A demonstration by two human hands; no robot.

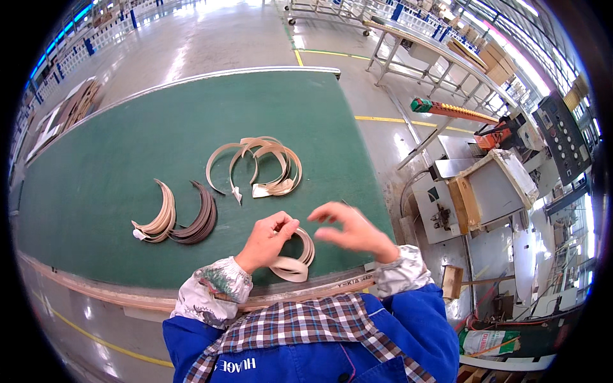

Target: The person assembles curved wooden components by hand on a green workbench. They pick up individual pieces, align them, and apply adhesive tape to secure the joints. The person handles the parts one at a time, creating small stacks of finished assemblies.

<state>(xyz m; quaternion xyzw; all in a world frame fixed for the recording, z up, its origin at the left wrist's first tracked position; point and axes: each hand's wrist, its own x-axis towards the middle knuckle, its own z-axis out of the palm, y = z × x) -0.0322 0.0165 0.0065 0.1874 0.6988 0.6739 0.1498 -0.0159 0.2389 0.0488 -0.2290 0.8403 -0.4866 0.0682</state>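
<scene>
A pale coil of edge banding strip (305, 254) stands on edge near the front of the green table, partly hidden behind my left hand (265, 241). My left hand is closed, thumb and fingers pinched together at the coil's upper side. To the right, my right hand (352, 231) is raised off the coil, its fingers apart and slightly blurred, holding nothing I can see. Beyond them lie several loose beige strip coils (295, 167), with a white tag (237, 193). Left of these rest a curved beige strip bundle (167, 214) and a dark brown strip bundle (205, 220).
The green table top (128, 140) has a metal-edged far side and a wooden front edge close to my body. Machinery with a control panel (562, 137) stands to the right, beside a wooden-sided box (495, 191). A long roller frame (440, 54) is farther back.
</scene>
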